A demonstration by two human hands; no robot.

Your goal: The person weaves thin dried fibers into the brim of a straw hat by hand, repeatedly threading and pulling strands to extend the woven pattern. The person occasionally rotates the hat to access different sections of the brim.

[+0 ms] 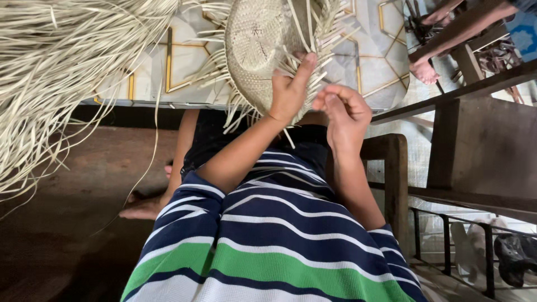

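The half-woven straw hat (260, 47) lies at upper centre on the worktop (369, 56). The left hand (290, 92) pins its fringe; the right hand (345, 114), just beside, seemingly pinches a strand.

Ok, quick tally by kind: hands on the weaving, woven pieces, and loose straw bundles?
Hands at the weaving: 2, left hand and right hand
Woven straw piece: 1
Loose straw bundle: 1
Total: 4
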